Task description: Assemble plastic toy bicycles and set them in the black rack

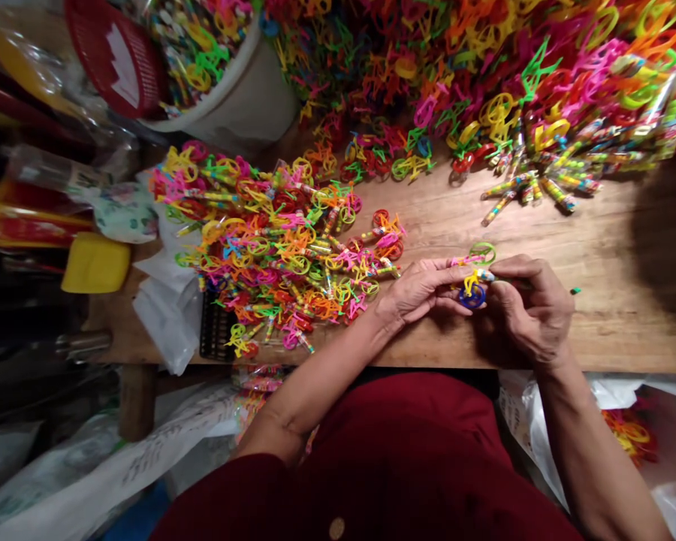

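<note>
1 yellow-and-blue plastic wheeled toy (472, 284): our left hand (420, 290) and right hand (536, 309) pinch it; we judge it light, stiff, best gripped by its pale tube (485, 276).

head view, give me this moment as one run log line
left hand: holds yellow-and-blue toy | right hand: pinches tube beside it | table: small green piece right of hands | toy pile: left of hands
</note>
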A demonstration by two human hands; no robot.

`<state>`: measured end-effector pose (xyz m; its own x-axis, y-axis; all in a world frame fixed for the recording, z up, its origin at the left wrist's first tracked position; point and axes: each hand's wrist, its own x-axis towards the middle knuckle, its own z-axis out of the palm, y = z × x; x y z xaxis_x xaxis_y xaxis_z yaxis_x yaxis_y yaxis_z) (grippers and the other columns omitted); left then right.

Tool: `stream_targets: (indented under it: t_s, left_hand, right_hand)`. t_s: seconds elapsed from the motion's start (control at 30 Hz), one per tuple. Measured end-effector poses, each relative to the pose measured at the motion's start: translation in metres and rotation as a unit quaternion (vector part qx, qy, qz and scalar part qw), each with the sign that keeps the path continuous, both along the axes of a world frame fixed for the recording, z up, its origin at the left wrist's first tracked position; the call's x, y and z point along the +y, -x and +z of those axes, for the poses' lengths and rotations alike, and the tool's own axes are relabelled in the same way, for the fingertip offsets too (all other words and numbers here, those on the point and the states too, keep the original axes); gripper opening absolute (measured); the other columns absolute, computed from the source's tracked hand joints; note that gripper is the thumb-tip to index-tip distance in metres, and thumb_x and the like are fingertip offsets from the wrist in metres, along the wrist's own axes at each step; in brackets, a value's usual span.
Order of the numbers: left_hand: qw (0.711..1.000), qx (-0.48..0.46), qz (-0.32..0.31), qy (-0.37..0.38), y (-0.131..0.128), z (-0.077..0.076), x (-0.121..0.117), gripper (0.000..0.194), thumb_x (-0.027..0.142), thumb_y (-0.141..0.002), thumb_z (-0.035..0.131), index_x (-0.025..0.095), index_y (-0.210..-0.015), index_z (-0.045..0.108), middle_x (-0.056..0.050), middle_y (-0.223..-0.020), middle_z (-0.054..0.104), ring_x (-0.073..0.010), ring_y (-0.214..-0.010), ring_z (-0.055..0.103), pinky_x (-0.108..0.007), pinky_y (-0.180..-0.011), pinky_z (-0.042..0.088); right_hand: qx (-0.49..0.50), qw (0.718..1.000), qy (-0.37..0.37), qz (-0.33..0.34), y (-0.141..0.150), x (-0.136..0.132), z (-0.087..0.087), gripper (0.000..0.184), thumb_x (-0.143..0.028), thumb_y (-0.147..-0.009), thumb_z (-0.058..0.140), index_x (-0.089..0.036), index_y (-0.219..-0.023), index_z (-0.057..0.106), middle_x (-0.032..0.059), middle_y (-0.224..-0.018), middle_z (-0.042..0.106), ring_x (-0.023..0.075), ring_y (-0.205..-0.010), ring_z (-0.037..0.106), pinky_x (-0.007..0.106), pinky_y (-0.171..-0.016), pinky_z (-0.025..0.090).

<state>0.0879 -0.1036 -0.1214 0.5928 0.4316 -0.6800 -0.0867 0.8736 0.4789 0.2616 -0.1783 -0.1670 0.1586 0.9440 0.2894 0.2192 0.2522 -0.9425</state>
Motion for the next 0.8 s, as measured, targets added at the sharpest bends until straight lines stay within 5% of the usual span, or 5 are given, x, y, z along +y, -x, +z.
stream_targets:
  t_s: [0.2, 0.37, 0.5, 0.7, 0.8]
  left_hand:
    - [0.999, 0.014, 0.019, -0.036, 0.0, 0.007, -0.006, 0.022, 0.015, -0.091, 0.07, 0.008, -0.111, 0.074, -0.004, -0.078, 0.075, -0.0098, -0.058, 0.068, -0.019, -0.056, 0.057]
    - [0.999, -0.033, -0.016, -0.002, -0.003, 0.011, -0.008, 0.017, 0.016, -0.09, 0.069, 0.008, -0.104, 0.073, -0.008, -0.079, 0.076, -0.0158, -0.065, 0.073, -0.022, -0.054, 0.058]
    - [0.999, 0.001, 0.005, -0.04, 0.003, 0.006, -0.013, 0.009, 0.016, -0.085, 0.074, 0.008, -0.084, 0.071, -0.004, -0.07, 0.07, -0.0112, -0.056, 0.067, -0.021, -0.052, 0.056]
    - [0.999, 0.004, 0.005, -0.052, 0.008, -0.001, -0.025, 0.035, 0.035, -0.07, 0.087, 0.011, -0.09, 0.072, -0.004, -0.077, 0.072, -0.0129, -0.06, 0.067, -0.025, -0.055, 0.056]
    - [0.99, 0.057, 0.029, -0.124, 0.025, 0.014, -0.015, 0.046, 0.046, -0.066, 0.087, 0.01, -0.091, 0.072, -0.007, -0.082, 0.074, -0.0138, -0.064, 0.067, -0.026, -0.06, 0.056]
  right_hand:
    - [-0.063, 0.997, -0.021, 0.043, -0.008, -0.004, 0.007, 0.023, -0.017, -0.092, 0.066, -0.027, -0.112, 0.069, 0.0038, -0.097, 0.072, 0.0196, -0.087, 0.071, 0.031, -0.071, 0.058]
    - [-0.032, 0.997, -0.057, -0.038, 0.0, -0.008, 0.015, 0.016, -0.018, -0.094, 0.064, -0.025, -0.107, 0.068, 0.0046, -0.094, 0.072, 0.0196, -0.087, 0.071, 0.033, -0.073, 0.058]
    - [-0.097, 0.993, -0.011, 0.065, -0.008, -0.01, 0.021, 0.013, -0.019, -0.094, 0.063, -0.025, -0.105, 0.067, 0.0044, -0.092, 0.073, 0.0193, -0.083, 0.071, 0.033, -0.071, 0.058]
    - [-0.154, 0.983, -0.005, 0.096, -0.006, -0.008, 0.031, 0.015, -0.02, -0.095, 0.061, -0.025, -0.108, 0.066, 0.005, -0.093, 0.074, 0.019, -0.082, 0.072, 0.031, -0.07, 0.059]
    - [-0.159, 0.984, 0.002, 0.085, 0.004, -0.007, 0.027, 0.025, -0.026, -0.093, 0.065, -0.025, -0.119, 0.065, 0.0052, -0.099, 0.074, 0.0182, -0.08, 0.072, 0.03, -0.069, 0.06]
